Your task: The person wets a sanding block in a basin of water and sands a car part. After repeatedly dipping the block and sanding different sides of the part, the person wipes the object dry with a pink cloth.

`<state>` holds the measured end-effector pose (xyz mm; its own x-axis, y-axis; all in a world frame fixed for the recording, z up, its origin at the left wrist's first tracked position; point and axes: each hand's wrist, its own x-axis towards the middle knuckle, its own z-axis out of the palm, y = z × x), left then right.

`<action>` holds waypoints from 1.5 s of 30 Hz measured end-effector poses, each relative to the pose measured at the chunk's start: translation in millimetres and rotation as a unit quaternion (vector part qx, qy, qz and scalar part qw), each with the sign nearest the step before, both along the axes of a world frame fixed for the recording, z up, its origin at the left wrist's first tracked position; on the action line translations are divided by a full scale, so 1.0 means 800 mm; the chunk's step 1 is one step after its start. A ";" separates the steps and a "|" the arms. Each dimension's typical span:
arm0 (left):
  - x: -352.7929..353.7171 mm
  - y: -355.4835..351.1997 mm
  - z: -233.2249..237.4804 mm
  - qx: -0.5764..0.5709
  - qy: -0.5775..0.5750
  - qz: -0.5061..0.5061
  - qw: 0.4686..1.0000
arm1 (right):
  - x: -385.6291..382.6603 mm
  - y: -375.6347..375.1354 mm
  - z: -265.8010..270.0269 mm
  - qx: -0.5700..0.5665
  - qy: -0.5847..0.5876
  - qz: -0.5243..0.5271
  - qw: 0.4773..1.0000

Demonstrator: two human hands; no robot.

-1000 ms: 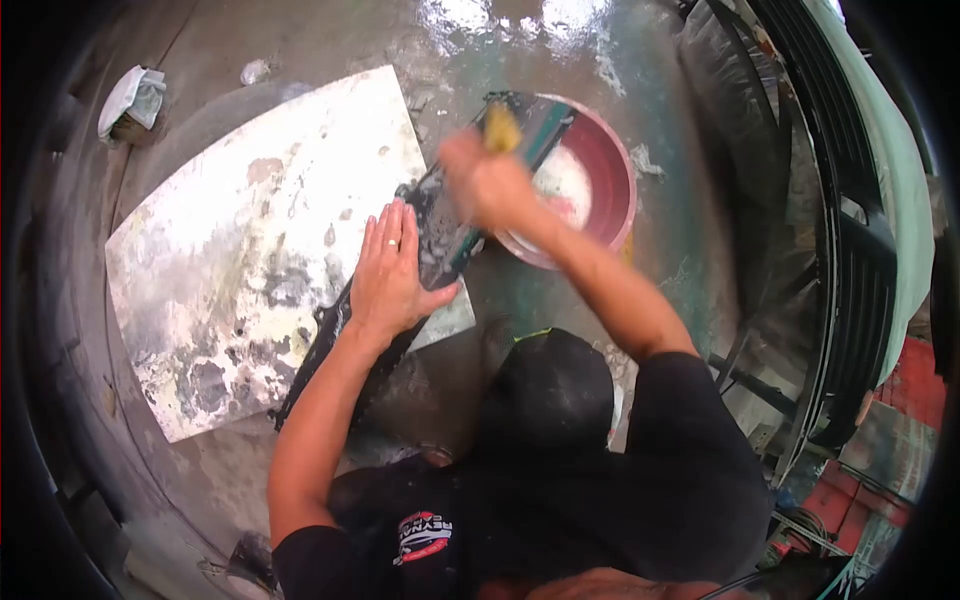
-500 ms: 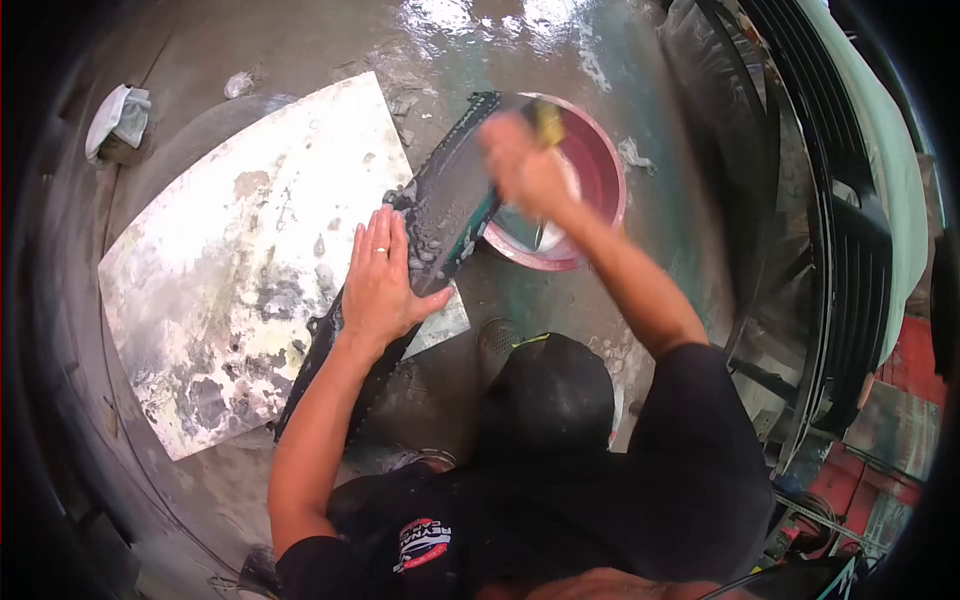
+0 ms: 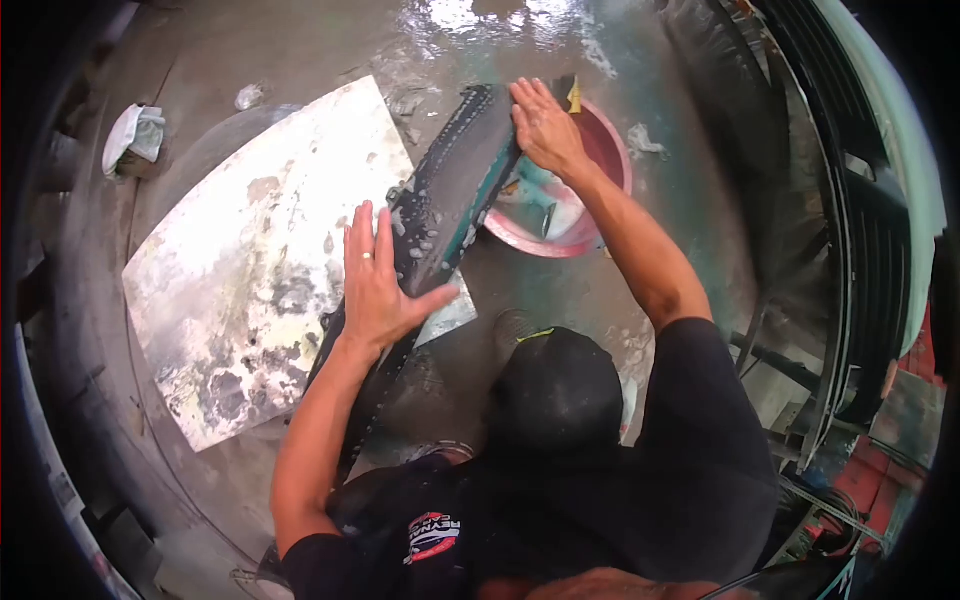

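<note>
A long, dark car trim panel point(image 3: 450, 185) with a row of small holes along its edge lies diagonally before me, wet and dotted with suds. Fingers spread, my left hand point(image 3: 375, 295) rests on or just over its middle, thumb pointing right; a ring shows on one finger. My right hand point(image 3: 548, 130) is laid flat at the panel's far end, with fingers stretched. Whether anything is under that palm is hidden. A small yellow piece point(image 3: 574, 96) shows just right of its fingertips.
A pink basin point(image 3: 618, 150) holding cloudy water stands under the panel's right side. A stained white board point(image 3: 230, 270) lies at the left. Farther left is a white cloth bundle point(image 3: 140, 135). Black slatted car parts point(image 3: 860, 270) line the right, and the floor point(image 3: 330, 40) is wet.
My right hand, blurred before, has moved up and right to the panel's far end. My left hand's fingers have spread wider. Fewer suds now cover the panel's upper part.
</note>
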<state>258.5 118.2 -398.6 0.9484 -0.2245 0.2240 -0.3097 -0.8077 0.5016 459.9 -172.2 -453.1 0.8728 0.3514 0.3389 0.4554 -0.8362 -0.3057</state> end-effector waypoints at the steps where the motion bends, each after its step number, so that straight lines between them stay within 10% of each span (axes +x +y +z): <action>1: -0.012 0.009 0.009 0.006 -0.002 0.005 1.000 | -0.001 -0.002 0.007 0.006 -0.031 -0.004 0.999; 6: -0.128 0.071 0.049 0.155 0.286 0.083 0.942 | -0.054 -0.048 0.023 0.125 -0.021 -0.143 0.982; 10: -0.141 0.084 0.040 0.176 0.247 0.062 0.951 | -0.089 -0.051 0.021 -0.093 0.236 -0.130 0.958; 17: -0.118 0.092 0.068 0.070 0.276 0.127 0.950 | -0.022 -0.049 -0.052 -0.129 0.125 0.049 0.983; 24: -0.079 0.080 0.086 0.068 0.195 0.092 0.974 | -0.026 -0.035 -0.157 -0.301 0.321 0.100 0.892; 28: -0.004 0.044 0.054 0.111 0.146 0.014 0.983 | -0.026 -0.015 -0.101 -0.351 0.341 0.093 0.867; 35: 0.041 0.014 -0.013 0.054 0.103 -0.018 0.993 | -0.152 -0.090 0.138 -0.164 0.254 -0.046 0.952; 38: 0.039 0.001 -0.012 0.075 0.060 0.012 0.995 | -0.119 -0.094 0.147 -0.009 -0.042 -0.035 0.998; 45: 0.021 -0.006 -0.007 0.101 0.109 0.135 0.980 | 0.034 -0.072 0.048 -0.103 -0.094 -0.032 0.990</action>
